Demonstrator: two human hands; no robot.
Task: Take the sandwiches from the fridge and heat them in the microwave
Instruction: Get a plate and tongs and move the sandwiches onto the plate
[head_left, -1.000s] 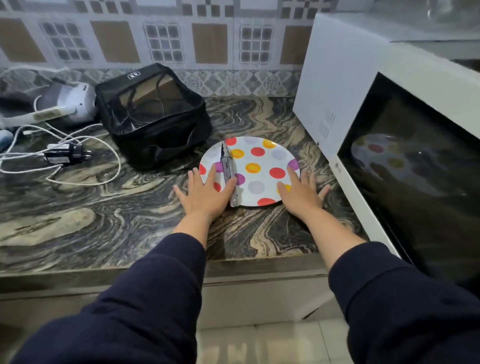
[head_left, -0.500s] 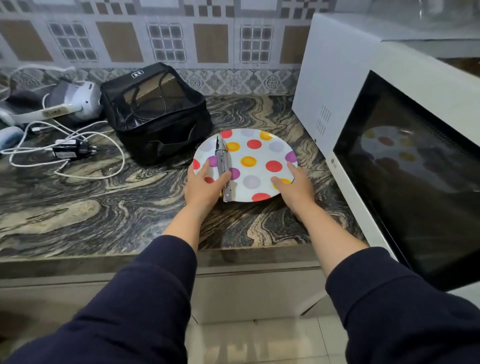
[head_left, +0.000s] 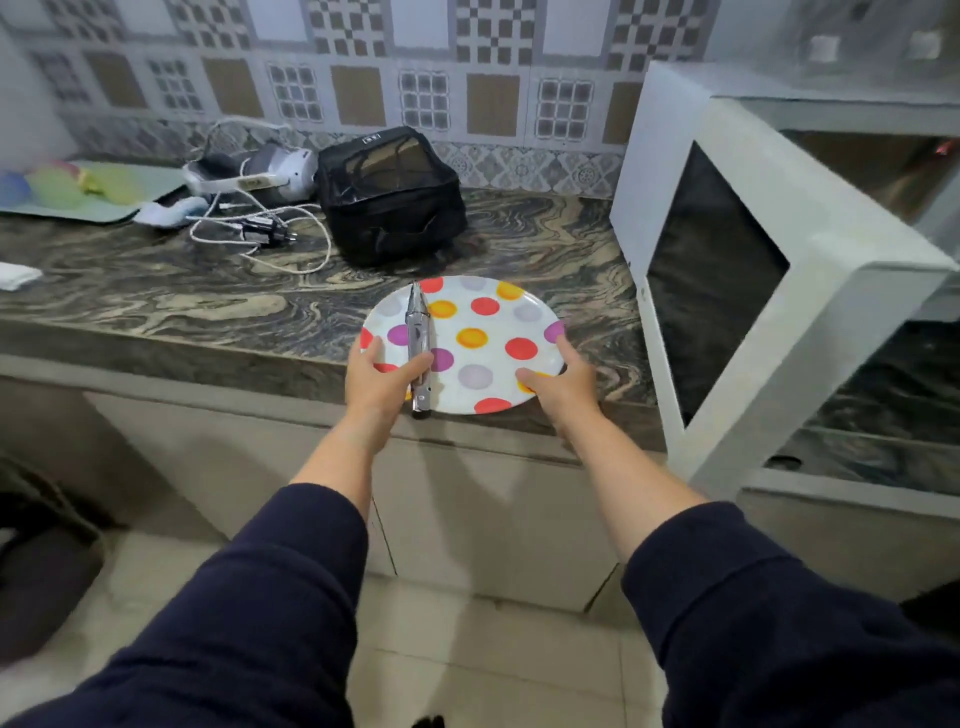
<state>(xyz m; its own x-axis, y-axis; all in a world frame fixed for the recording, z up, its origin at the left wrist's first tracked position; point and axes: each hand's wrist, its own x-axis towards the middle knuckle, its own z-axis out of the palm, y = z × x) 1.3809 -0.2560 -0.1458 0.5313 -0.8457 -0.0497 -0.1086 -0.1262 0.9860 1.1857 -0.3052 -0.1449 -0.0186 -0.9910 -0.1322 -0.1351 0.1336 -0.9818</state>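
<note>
A white plate with coloured dots (head_left: 483, 358) is held just above the front edge of the marbled counter (head_left: 208, 301). Metal tongs (head_left: 418, 343) lie across its left side. My left hand (head_left: 382, 379) grips the plate's left rim, its thumb pressing on the tongs. My right hand (head_left: 558, 379) grips the right rim with the thumb on top. The white microwave (head_left: 727, 260) stands to the right, its dark door closed. No sandwiches or fridge are in view.
A black mesh bag (head_left: 389, 197) sits behind the plate. White cables with a charger (head_left: 260, 228) and a white appliance (head_left: 254, 174) lie at the back left, beside a green mat (head_left: 78, 192) with coloured items. Tiled floor lies below.
Both hands went from lying flat beside the plate to gripping its rims, and the plate has come toward the counter's front edge. The view has pulled back and higher.
</note>
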